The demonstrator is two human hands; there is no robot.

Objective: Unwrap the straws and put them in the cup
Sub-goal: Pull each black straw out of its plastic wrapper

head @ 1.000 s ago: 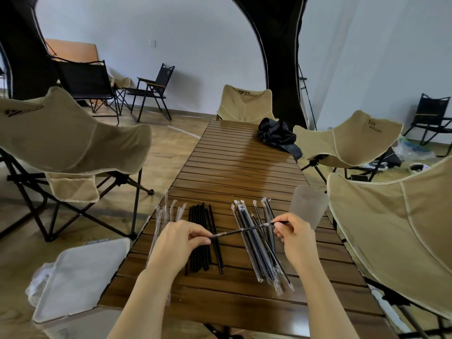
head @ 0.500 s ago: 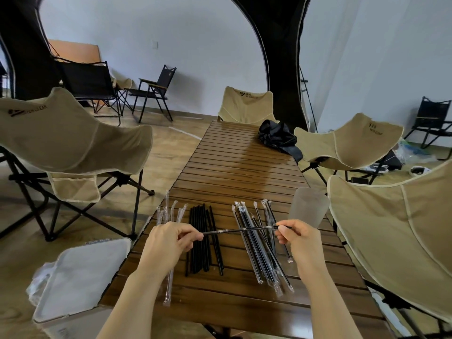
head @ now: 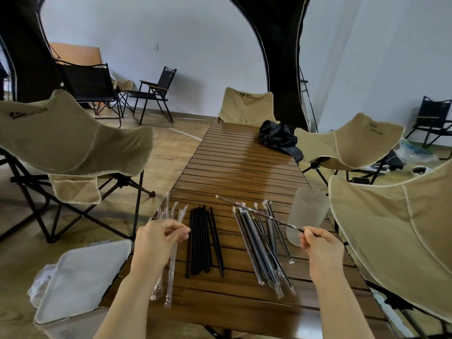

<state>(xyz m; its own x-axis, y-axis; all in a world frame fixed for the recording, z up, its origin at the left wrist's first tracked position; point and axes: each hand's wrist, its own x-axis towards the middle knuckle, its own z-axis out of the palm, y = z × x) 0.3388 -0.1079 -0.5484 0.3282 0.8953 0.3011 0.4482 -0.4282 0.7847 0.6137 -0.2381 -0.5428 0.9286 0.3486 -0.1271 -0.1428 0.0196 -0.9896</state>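
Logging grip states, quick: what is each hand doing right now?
Left hand: fingers curled over the empty wrappers; grip cannot be told.
Right hand: pinching one straw by its end.

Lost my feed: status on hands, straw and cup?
Right hand pinches one straw by its end, over the wrapped pile. Left hand curled beside empty wrappers, grip unclear. No straws stick out of the cup; path clear.

Printed dark on the back of the far beige chair (head: 244, 104): "WATER CLEAR", beside a small logo and two characters too small to read. Same "WATER CLEAR" near the top corner of the left beige chair (head: 73, 138), only "CLEAR" sharp. Once more, slanted, on the right beige chair (head: 349, 140). On the white bin (head: 80, 285), a small label (head: 100, 241), lettering illegible.
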